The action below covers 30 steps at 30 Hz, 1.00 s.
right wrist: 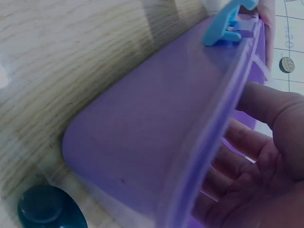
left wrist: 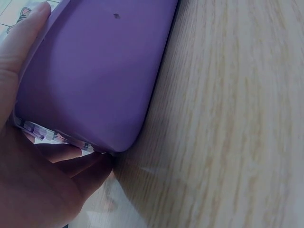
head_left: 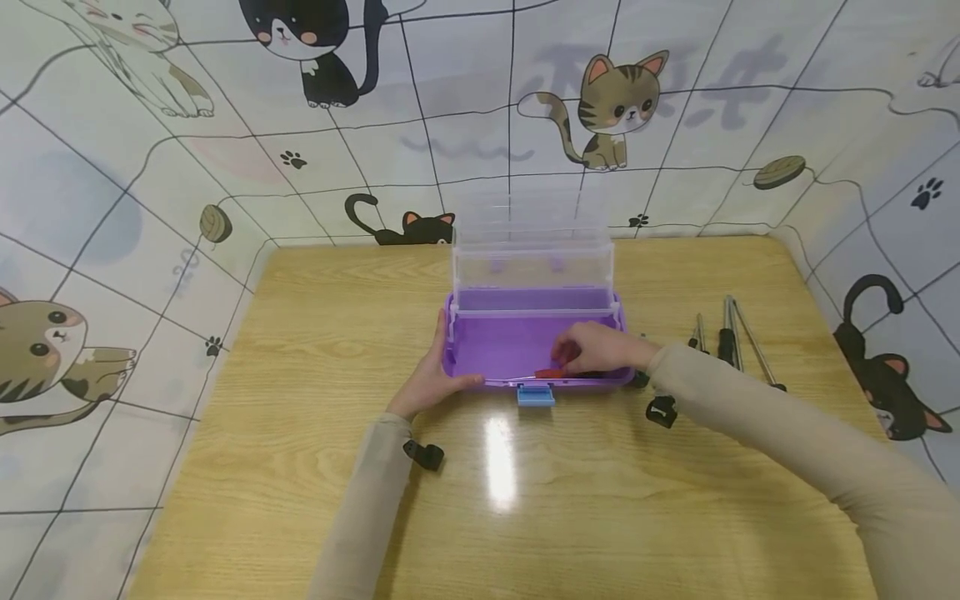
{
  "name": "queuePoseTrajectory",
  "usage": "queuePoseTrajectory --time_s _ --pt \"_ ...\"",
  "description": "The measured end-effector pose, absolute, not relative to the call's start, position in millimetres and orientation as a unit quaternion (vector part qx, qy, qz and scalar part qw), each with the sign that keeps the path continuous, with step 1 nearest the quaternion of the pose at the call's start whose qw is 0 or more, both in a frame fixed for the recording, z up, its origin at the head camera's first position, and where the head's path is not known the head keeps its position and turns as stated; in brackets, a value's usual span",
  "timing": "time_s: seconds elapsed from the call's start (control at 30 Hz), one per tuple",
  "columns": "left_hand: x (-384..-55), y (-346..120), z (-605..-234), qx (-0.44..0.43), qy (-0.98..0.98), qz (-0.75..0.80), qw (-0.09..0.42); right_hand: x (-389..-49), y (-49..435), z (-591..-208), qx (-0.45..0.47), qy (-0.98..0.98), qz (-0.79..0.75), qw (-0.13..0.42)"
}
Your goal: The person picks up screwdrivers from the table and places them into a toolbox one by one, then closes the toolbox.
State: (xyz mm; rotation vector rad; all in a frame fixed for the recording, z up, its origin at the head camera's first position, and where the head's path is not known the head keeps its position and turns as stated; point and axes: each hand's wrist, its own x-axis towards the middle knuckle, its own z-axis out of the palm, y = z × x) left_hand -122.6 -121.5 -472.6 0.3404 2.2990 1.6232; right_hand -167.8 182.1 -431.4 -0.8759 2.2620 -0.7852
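Note:
A purple plastic toolbox with a blue latch stands on the table, its clear lid raised at the back. My left hand holds its front left corner, thumb along the front and fingers along the left end. In the left wrist view the toolbox wall lies between thumb and fingers. Inside, near the front wall, lies a small red-handled screwdriver, shaft to the left. My right hand reaches in over the handle, fingers loosely bent. The toolbox's front wall hides the fingertips in the right wrist view.
To the right lie several screwdrivers, among them a black-handled one and a long thin one. A dark rounded object sits by the toolbox's right end. Cat-patterned wall covering borders the table.

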Motion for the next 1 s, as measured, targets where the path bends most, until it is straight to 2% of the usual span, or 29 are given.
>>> queuePoseTrajectory --time_s 0.1,1.0 --pt "-127.5 -124.6 -490.6 0.115 0.800 0.570 0.145 -167.6 181.9 -425.3 -0.322 0.848 -0.296 0.298" --pt "-127.8 -124.0 -490.9 0.114 0.797 0.575 0.147 -155.1 206.8 -406.6 -0.316 0.836 -0.370 0.252"
